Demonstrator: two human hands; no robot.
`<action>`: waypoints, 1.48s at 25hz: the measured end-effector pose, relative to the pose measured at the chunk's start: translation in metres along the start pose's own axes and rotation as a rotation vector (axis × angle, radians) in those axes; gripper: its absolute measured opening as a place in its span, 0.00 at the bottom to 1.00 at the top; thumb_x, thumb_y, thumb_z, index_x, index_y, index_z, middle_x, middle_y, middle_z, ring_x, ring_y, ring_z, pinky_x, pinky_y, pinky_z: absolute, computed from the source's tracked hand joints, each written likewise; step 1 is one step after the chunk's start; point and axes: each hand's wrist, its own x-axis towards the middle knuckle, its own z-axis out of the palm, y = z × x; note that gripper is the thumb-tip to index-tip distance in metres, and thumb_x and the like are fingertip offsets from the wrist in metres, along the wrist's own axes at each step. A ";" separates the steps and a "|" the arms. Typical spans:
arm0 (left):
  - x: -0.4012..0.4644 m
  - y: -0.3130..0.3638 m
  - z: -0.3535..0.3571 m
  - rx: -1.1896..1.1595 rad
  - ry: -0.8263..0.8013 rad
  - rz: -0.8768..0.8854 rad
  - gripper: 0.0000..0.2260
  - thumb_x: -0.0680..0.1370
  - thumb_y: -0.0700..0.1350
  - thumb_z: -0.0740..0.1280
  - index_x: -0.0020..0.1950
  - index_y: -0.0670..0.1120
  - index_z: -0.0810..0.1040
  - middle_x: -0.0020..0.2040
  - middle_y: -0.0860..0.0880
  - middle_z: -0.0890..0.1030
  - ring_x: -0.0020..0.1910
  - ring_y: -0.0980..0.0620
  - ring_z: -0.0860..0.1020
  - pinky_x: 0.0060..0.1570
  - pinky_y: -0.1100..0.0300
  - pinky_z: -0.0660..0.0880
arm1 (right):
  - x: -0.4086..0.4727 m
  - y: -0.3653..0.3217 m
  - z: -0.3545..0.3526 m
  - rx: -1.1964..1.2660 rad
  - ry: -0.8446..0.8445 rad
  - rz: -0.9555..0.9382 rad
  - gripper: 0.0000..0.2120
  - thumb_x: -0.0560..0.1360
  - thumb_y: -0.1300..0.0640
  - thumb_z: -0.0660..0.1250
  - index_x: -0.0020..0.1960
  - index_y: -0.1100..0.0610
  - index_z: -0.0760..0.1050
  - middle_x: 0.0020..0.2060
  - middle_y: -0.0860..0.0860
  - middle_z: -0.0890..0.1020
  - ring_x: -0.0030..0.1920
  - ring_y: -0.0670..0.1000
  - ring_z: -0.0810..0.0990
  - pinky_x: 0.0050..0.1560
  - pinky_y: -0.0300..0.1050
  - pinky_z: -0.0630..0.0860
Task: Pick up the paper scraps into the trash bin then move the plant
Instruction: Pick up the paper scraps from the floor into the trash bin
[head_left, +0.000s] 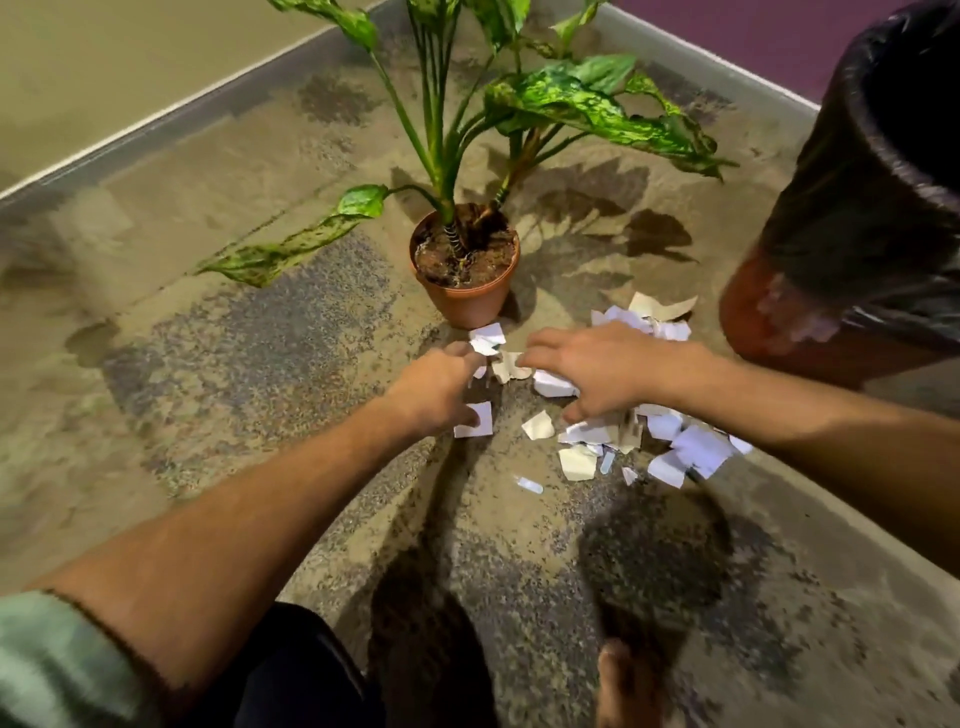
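Observation:
White paper scraps (675, 447) lie scattered on the speckled floor in front of a terracotta pot (467, 299) holding a leafy green plant (566, 96). My left hand (436, 389) reaches down among the scraps just below the pot, its fingers curled at a scrap. My right hand (597, 369) lies spread over the middle of the pile, fingers bent on a white piece. The trash bin (852, 208), lined with a black bag, stands tilted at the right, beside the scraps.
A grey skirting edge (208, 109) runs along the wall at the back left and a purple wall (753, 36) at the back right. My bare foot (623, 680) and dark shorts (291, 670) show at the bottom. Long leaves droop left of the pot.

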 end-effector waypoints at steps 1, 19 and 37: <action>0.000 -0.003 0.003 0.025 -0.020 -0.015 0.35 0.67 0.49 0.77 0.70 0.45 0.68 0.71 0.45 0.68 0.64 0.43 0.72 0.61 0.50 0.73 | 0.014 -0.004 0.003 -0.006 -0.048 -0.009 0.45 0.69 0.42 0.73 0.77 0.46 0.51 0.76 0.51 0.57 0.68 0.56 0.70 0.53 0.48 0.74; 0.000 -0.004 0.029 0.109 -0.205 -0.037 0.42 0.71 0.52 0.74 0.77 0.47 0.53 0.78 0.48 0.55 0.72 0.40 0.62 0.66 0.42 0.69 | 0.070 -0.019 0.065 0.003 -0.021 0.011 0.44 0.71 0.41 0.71 0.78 0.49 0.50 0.78 0.52 0.51 0.75 0.61 0.56 0.68 0.54 0.68; 0.004 0.050 0.042 0.129 -0.236 0.110 0.26 0.75 0.35 0.66 0.71 0.42 0.64 0.59 0.42 0.74 0.52 0.46 0.76 0.41 0.59 0.71 | -0.051 0.002 0.100 0.215 -0.049 0.134 0.32 0.72 0.48 0.70 0.71 0.45 0.59 0.69 0.50 0.66 0.60 0.54 0.76 0.44 0.44 0.70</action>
